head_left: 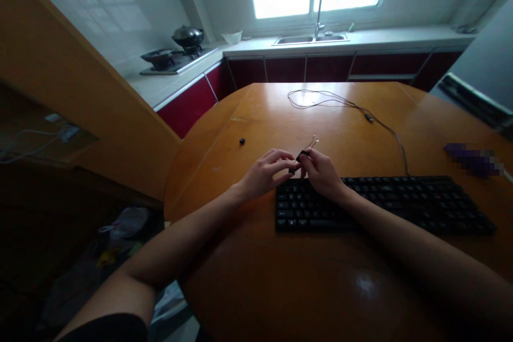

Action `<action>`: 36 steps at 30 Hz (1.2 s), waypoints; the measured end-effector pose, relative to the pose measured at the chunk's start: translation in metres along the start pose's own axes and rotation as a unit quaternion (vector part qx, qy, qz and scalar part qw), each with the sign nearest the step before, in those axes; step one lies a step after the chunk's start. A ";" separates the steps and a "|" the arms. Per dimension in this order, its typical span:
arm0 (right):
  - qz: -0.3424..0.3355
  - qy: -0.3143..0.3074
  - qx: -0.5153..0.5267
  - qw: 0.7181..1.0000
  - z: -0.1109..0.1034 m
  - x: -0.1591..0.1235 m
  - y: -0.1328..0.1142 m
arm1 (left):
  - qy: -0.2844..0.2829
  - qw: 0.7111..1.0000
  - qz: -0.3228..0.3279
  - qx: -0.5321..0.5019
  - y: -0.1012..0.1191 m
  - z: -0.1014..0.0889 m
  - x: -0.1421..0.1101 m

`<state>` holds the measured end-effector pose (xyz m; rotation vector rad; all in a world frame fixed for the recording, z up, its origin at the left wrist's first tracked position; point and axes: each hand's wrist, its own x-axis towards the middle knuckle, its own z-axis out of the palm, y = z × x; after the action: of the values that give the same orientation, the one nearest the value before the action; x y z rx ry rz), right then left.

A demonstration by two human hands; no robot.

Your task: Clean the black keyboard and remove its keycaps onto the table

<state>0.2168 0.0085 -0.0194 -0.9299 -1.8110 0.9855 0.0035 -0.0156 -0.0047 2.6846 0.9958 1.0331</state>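
Note:
My right hand [323, 173] is closed on a small black tool with two thin wire prongs [315, 142], which looks like a wire keycap puller. The prongs point up and away from me, above the tabletop. My left hand [267, 171] meets it from the left, thumb and forefinger drawn together at a small dark piece [292, 170]; whether that piece is part of the tool or a separate keycap, I cannot tell. Both hands are over the upper left corner of a black keyboard [385, 206]. A small black keycap-like piece [242, 141] lies alone on the table to the left.
The keyboard's cable [395, 136] runs to a loose coil at the far side of the round-ended wooden table [224, 117]. At the right lies a blurred purple object [473, 160]. Beyond are a counter with a sink [294, 40] and a stove with pans [160, 57].

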 end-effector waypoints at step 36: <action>0.027 0.036 0.071 0.996 0.000 0.006 0.000 | 0.013 0.925 -0.315 0.211 -0.132 -0.051 -0.028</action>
<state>0.2145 0.0136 -0.0180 -0.9186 -1.6404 1.0859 -0.1162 0.0635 -0.0221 2.3125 2.0984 0.7746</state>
